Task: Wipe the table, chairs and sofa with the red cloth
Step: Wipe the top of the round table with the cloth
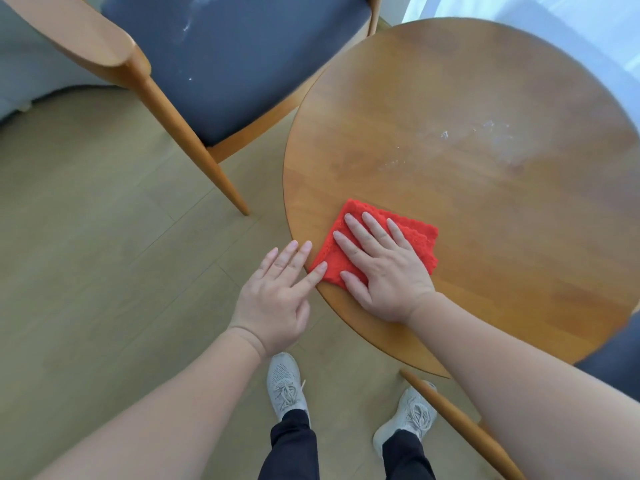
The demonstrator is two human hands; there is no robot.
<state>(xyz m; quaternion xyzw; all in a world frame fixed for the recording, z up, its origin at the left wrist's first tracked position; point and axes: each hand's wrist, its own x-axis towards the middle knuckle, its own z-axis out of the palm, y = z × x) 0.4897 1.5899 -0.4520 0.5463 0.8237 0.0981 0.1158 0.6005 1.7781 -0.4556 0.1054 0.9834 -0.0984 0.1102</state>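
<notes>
Right hand: grip wide, palm and spread fingers flat on the folded red terry cloth, pinning it to the round honey-brown wooden bench by pressure, not by a closed hold. The cloth lies near the bench's near-left edge, one corner at the rim. Left hand: grip wide and empty, held over the floor just off the rim, forefinger touching the cloth's corner.

Assessment: bench wiping is at an early stage. A whitish smear remains toward the middle of the top, well apart from the cloth. The stroke should carry the cloth to that patch under even palm pressure, in overlapping passes, with the folds kept flat so no edge rolls under.

Outstanding: the wooden chair with the dark blue-grey seat cushion shows pale marks and appears unwiped. A sofa cannot be identified with certainty.
</notes>
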